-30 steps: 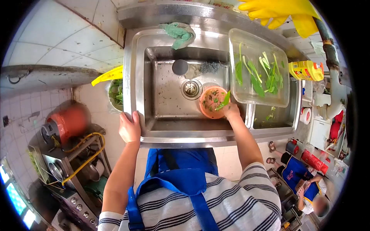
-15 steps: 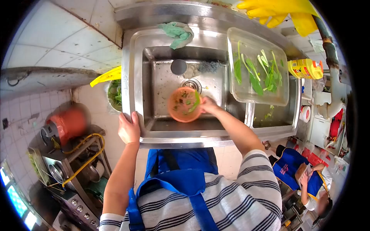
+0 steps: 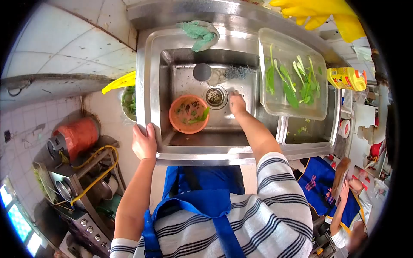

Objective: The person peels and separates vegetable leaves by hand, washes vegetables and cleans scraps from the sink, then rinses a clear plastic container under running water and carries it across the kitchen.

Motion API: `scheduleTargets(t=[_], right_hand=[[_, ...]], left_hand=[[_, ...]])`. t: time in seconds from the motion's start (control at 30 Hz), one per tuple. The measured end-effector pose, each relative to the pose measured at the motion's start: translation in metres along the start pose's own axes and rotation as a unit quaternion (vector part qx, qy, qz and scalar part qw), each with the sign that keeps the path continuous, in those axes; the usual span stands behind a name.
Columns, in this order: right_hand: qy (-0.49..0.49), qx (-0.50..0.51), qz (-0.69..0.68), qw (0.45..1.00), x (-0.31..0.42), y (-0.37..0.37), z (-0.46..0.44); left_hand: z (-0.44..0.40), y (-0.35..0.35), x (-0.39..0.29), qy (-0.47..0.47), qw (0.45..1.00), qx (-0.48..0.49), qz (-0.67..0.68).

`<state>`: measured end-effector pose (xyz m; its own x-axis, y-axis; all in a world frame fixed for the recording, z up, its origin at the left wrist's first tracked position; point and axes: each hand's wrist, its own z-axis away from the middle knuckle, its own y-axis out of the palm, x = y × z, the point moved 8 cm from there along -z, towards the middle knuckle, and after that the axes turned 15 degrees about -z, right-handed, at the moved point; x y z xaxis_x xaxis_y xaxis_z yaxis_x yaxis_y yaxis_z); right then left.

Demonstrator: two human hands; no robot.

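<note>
My left hand (image 3: 144, 141) grips the left front corner of the steel sink (image 3: 206, 150), thumb and fingers around its rim. Inside the basin, my right hand (image 3: 237, 103) is low over the floor just right of the drain (image 3: 216, 97), its fingers bunched; whatever they hold, if anything, is too small to make out. The orange bowl (image 3: 180, 122), with murky water, leaf bits and a green leaf (image 3: 200, 116), rests in the left front of the basin, apart from both hands. A clear plastic tray (image 3: 275, 107) of green leafy stalks (image 3: 307, 88) lies across the right side.
A green cloth (image 3: 200, 34) lies on the back rim, and steel wool (image 3: 237, 72) is in the basin. A yellow bottle (image 3: 345, 78) stands right of the tray. Yellow gloves (image 3: 320, 12) hang at top right. Another person in a blue apron (image 3: 320, 182) is at lower right.
The orange bowl moved left across the basin and was let go. My right hand moved left with it, then came back beside the drain. The other person shifted nearer; my left hand stayed put.
</note>
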<state>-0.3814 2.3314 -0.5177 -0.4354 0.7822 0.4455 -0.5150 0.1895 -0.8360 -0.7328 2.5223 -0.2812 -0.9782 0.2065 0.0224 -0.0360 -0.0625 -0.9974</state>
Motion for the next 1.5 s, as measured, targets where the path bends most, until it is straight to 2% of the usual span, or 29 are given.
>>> scheduleTargets(t=[0.03, 0.07, 0.17, 0.23, 0.27, 0.3, 0.33, 0.37, 0.4, 0.47, 0.5, 0.53, 0.6, 0.67, 0.7, 0.73, 0.8, 0.87, 0.93, 1.07, 1.13, 1.17, 1.2, 1.27, 1.33, 1.4, 1.5], right_hand=[[-0.091, -0.012, 0.031, 0.995, 0.028, -0.013, 0.020], [-0.108, 0.037, 0.076, 0.991, 0.050, -0.023, 0.035], [-0.081, 0.086, 0.025, 0.993, 0.052, -0.016, 0.053], [-0.060, 0.228, -0.034, 0.971, 0.055, 0.003, 0.063], [0.019, 0.296, -0.125, 0.947, 0.059, 0.002, 0.070], [0.098, 0.357, -0.214, 0.904, 0.086, -0.014, 0.082], [0.127, 0.344, -0.382, 0.848, 0.088, 0.000, 0.086], [0.135, 0.392, -0.514, 0.751, 0.116, -0.013, 0.102], [0.121, 0.432, -0.586, 0.675, 0.134, -0.019, 0.115], [0.064, 0.400, -0.498, 0.767, 0.136, -0.042, 0.111], [-0.013, 0.322, -0.401, 0.857, 0.115, -0.049, 0.093], [-0.090, 0.236, -0.292, 0.923, 0.086, -0.055, 0.071], [-0.005, 0.170, -0.141, 0.975, 0.006, -0.056, 0.039], [0.057, 0.175, -0.055, 0.981, -0.040, -0.064, 0.032], [0.058, 0.175, -0.055, 0.981, -0.060, -0.057, 0.033], [0.054, 0.197, 0.031, 0.979, -0.072, -0.048, 0.038], [0.048, 0.217, 0.114, 0.968, -0.081, -0.036, 0.042], [0.054, 0.386, 0.191, 0.901, -0.053, -0.027, 0.071], [0.009, 0.450, 0.176, 0.875, -0.041, -0.010, 0.088], [-0.037, 0.401, 0.101, 0.910, -0.004, -0.019, 0.098], [-0.039, 0.395, -0.035, 0.917, 0.047, -0.064, 0.110], [-0.061, 0.331, -0.150, 0.930, 0.058, -0.079, 0.111], [-0.123, 0.324, -0.120, 0.930, 0.069, -0.079, 0.112], [-0.151, 0.279, -0.195, 0.928, 0.091, -0.106, 0.122], [-0.176, 0.212, -0.188, 0.943, 0.098, -0.128, 0.131], [-0.212, 0.109, -0.217, 0.946, 0.106, -0.162, 0.144], [-0.156, 0.034, -0.168, 0.973, 0.090, -0.161, 0.159]], left_hand=[[0.000, 0.001, 0.001, -0.006, 1.000, 0.009, -0.002], [-0.001, 0.002, 0.000, -0.011, 1.000, 0.016, -0.004], [-0.002, 0.004, 0.001, 0.008, 1.000, -0.003, -0.010], [-0.001, -0.004, -0.003, 0.007, 1.000, 0.000, -0.004], [0.001, -0.005, -0.005, 0.005, 1.000, 0.006, 0.001], [0.000, 0.001, -0.002, 0.004, 1.000, 0.009, -0.005], [0.000, -0.004, -0.004, 0.006, 1.000, -0.002, 0.005], [0.001, -0.005, -0.005, 0.004, 1.000, 0.007, 0.005], [0.000, -0.005, -0.006, 0.001, 1.000, 0.014, 0.005], [0.000, -0.003, -0.005, 0.003, 1.000, 0.010, 0.005], [0.000, -0.002, -0.003, 0.001, 1.000, 0.008, 0.005], [0.000, -0.003, -0.004, 0.002, 1.000, 0.009, 0.005], [-0.001, -0.002, -0.004, -0.003, 0.999, 0.034, 0.015], [0.000, 0.001, -0.002, -0.001, 0.999, 0.030, 0.015], [-0.001, 0.001, -0.002, 0.003, 1.000, 0.021, 0.016], [-0.001, 0.000, -0.004, 0.003, 1.000, 0.021, 0.015], [0.000, -0.008, -0.007, 0.002, 1.000, 0.000, 0.021], [0.001, -0.004, -0.003, 0.004, 1.000, 0.000, 0.015], [-0.002, -0.001, -0.004, 0.011, 1.000, -0.004, 0.013], [-0.001, -0.001, -0.003, 0.007, 1.000, 0.000, 0.026], [0.000, -0.003, -0.003, -0.004, 1.000, 0.003, 0.017], [0.002, -0.008, -0.007, -0.015, 0.999, 0.029, 0.027], [0.002, -0.010, -0.008, -0.014, 0.999, 0.042, 0.025], [0.004, -0.013, -0.010, -0.013, 0.999, 0.026, 0.018], [0.004, -0.011, -0.010, -0.020, 0.997, 0.070, -0.002], [0.003, -0.008, -0.008, 0.004, 0.999, 0.032, 0.008], [0.003, -0.005, -0.006, 0.015, 0.999, 0.029, 0.021]])
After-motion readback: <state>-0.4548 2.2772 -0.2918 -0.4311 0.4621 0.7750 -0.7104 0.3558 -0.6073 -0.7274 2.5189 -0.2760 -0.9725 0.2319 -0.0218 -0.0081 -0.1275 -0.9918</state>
